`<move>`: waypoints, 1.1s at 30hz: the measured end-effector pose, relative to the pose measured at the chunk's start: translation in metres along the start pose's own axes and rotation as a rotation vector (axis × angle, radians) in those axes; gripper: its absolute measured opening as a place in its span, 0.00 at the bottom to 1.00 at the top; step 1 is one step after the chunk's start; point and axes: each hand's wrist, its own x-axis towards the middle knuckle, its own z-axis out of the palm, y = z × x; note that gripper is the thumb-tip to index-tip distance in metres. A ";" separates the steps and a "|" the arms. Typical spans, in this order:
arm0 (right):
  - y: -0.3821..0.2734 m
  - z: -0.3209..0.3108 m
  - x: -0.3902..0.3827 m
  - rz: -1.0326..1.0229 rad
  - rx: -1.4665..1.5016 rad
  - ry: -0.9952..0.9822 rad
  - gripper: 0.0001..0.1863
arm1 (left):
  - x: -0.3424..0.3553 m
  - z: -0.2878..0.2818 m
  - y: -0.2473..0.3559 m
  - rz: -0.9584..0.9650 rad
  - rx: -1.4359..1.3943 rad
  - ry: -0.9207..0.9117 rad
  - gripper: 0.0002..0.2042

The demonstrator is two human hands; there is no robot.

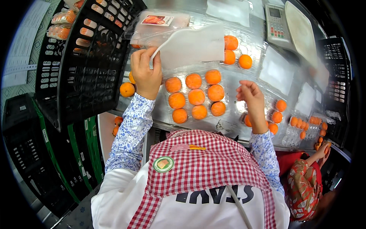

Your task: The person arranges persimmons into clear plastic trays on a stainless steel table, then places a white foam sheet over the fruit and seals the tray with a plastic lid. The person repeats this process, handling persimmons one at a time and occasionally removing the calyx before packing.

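Note:
My left hand (pixel 146 72) pinches the near left corner of a white foam sheet (pixel 194 44). The sheet is lifted and slanted over a clear plastic tray, hiding part of it; a few orange fruits (pixel 231 42) show past its right edge. Right below lies another clear tray (pixel 225 82) with rows of round orange fruits (pixel 196 97) that look like persimmons. To the right of that tray, my right hand (pixel 251 99) hovers above the table with fingers loosely bent and apart, holding nothing. A few fruits (pixel 248 120) lie partly hidden under its wrist.
Tall black crates (pixel 87 57) stand at the left, beside loose fruits (pixel 127 89). Behind the sheet sits a lidded, labelled pack (pixel 162 23). A scale (pixel 278 28) is at the far right. Further right, another person's hand (pixel 324 150) is near more trays (pixel 301 133).

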 end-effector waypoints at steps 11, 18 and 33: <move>0.041 -0.001 -0.026 -0.180 -0.466 0.071 0.14 | 0.005 -0.005 0.005 0.149 0.152 -0.050 0.11; 0.042 0.003 -0.052 -0.287 -0.668 0.114 0.16 | -0.003 -0.006 0.005 -0.049 0.097 -0.019 0.26; 0.078 0.031 -0.060 -0.765 -1.099 0.130 0.36 | -0.019 -0.041 0.063 0.062 -0.110 0.034 0.17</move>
